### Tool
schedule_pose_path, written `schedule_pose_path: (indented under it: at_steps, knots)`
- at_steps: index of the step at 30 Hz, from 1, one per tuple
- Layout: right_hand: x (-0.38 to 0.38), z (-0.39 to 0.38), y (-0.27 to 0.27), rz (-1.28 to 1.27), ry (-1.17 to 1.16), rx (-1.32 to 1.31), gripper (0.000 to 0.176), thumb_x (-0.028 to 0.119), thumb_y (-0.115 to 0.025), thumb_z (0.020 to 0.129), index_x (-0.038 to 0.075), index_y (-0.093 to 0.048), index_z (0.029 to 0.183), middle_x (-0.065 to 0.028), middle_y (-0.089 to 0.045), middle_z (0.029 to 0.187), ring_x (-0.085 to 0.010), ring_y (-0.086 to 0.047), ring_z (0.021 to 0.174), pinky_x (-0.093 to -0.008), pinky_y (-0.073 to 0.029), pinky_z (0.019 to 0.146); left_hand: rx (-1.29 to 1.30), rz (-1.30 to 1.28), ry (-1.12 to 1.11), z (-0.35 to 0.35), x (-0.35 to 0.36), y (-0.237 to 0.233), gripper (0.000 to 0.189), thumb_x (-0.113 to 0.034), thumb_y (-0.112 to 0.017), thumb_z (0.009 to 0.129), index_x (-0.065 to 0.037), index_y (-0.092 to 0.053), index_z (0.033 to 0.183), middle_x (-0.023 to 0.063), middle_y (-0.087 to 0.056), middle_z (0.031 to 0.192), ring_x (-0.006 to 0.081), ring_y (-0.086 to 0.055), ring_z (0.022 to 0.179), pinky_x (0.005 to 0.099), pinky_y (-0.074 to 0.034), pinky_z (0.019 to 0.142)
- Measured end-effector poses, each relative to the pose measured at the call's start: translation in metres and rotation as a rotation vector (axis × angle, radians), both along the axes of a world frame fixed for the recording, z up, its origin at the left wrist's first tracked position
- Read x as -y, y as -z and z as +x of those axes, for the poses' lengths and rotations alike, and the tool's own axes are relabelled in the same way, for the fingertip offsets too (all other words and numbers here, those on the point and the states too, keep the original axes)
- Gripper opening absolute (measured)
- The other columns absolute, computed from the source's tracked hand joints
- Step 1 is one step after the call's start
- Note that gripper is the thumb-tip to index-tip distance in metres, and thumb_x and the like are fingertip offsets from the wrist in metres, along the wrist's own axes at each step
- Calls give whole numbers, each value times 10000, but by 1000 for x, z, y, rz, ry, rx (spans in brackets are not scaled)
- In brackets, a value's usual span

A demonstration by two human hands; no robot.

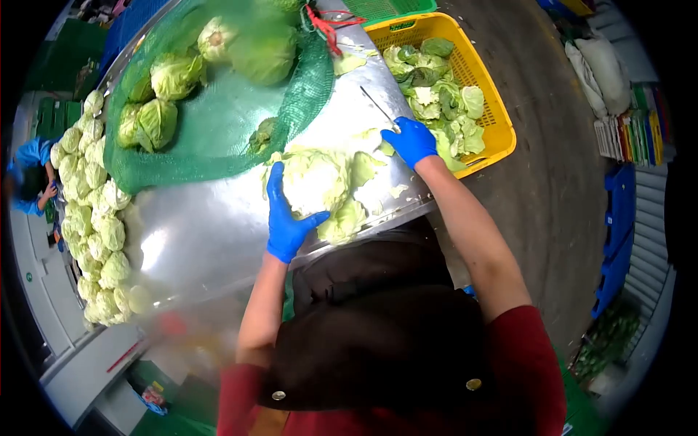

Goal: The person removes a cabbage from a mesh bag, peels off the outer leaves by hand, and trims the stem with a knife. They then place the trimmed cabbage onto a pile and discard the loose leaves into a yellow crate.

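Note:
A pale green cabbage [316, 178] rests on the metal table near its front edge. Wrapped around its left and lower side is my left hand [287, 227] in a blue glove, thumb and fingers apart against the leaves. My right hand [413, 142], also gloved, is closed around a knife [376, 103] whose thin blade points up and left, away from the cabbage. Loose outer leaves [349, 220] lie against the cabbage's right and lower side. Small leaf scraps are scattered between the cabbage and my right hand.
A green mesh bag [218, 156] with several cabbages [176, 75] spreads over the table's far left. Trimmed leaves fill a yellow crate [502, 134] at the right. Many cabbages [113, 232] are piled along the left edge. Another person [33, 171] is beyond them.

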State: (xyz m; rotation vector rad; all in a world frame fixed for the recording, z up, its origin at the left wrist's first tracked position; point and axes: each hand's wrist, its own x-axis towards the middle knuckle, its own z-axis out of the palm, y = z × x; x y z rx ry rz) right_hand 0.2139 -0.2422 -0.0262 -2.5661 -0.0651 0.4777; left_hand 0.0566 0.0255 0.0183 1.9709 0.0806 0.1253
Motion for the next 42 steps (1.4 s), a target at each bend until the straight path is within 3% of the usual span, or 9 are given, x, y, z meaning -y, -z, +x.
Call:
schedule_pose_path:
  at_steps: [4, 9, 13, 19, 24, 32, 38, 40, 42]
  knots:
    - [-27, -34, -80, 243, -66, 296, 737, 446, -714, 791, 114, -423, 1381, -167, -607, 1201, -310, -667, 883, -374, -538, 750, 11, 78, -122, 4, 23, -2, 1018, -330, -859, 651, 16, -300, 1428, 203, -384, 1416, 334, -396, 1310, 402, -323, 1095]
    - [-71, -55, -94, 416, -447, 261, 623, 303, -707, 826, 195, -453, 1384, -129, -602, 1238, -279, -689, 817, -359, -549, 664, -13, 136, -167, 23, 43, -10, 911, -301, -855, 645, 8, -390, 1365, 202, -450, 1351, 341, -467, 1242, 407, -392, 1037]
    - [-94, -17, -71, 22, -640, 577, 476, 148, -591, 857, 176, -506, 1325, -112, -651, 798, -295, -649, 616, -390, -521, 543, 20, 230, -66, 21, 48, -24, 940, -248, -856, 635, -2, -365, 1397, 186, -427, 1396, 329, -422, 1294, 402, -355, 1073]
    - [-69, 17, -86, 76, -372, 266, 316, 343, -636, 837, 108, -648, 1049, -146, -684, 852, -339, -663, 760, -446, -526, 688, 27, 0, -4, 2, 24, -6, 1017, -184, -869, 625, -1, -294, 1443, 140, -370, 1458, 262, -367, 1342, 378, -282, 1129]
    - [-74, -46, -97, 280, -658, 349, 605, 353, -729, 765, 159, -527, 1301, -110, -687, 953, -303, -672, 750, -388, -542, 657, -48, -48, -1, 10, 22, -11, 1013, -149, -859, 644, -17, -274, 1461, 123, -361, 1470, 249, -356, 1353, 374, -294, 1126]
    - [-84, -5, -82, 124, -810, 314, 195, 276, -643, 740, 98, -644, 820, -132, -662, 776, -340, -650, 705, -439, -521, 650, -9, 270, 132, 16, 34, -32, 991, -251, -854, 614, -29, -346, 1435, 177, -372, 1462, 340, -323, 1378, 401, -275, 1135]
    - [-48, 35, -39, 260, -250, -82, 270, 315, -603, 759, 113, -717, 898, -179, -683, 871, -350, -659, 822, -442, -527, 733, 63, 228, 113, -12, 10, -25, 956, -293, -843, 630, -20, -376, 1417, 198, -374, 1466, 389, -300, 1382, 440, -268, 1134]
    - [-36, 20, -53, -31, -314, 130, 448, 369, -667, 769, 126, -641, 1144, -145, -683, 956, -346, -658, 824, -439, -529, 751, 34, 347, 54, -23, 5, -30, 993, -304, -847, 624, -3, -344, 1426, 225, -405, 1404, 389, -367, 1324, 434, -306, 1110]
    - [-36, -12, -71, 149, -263, 312, 585, 324, -716, 800, 195, -516, 1334, -137, -679, 958, -316, -658, 793, -399, -535, 704, 1, 396, -38, -28, 11, -39, 1008, -317, -849, 621, 2, -333, 1426, 243, -410, 1369, 388, -411, 1277, 440, -334, 1090]
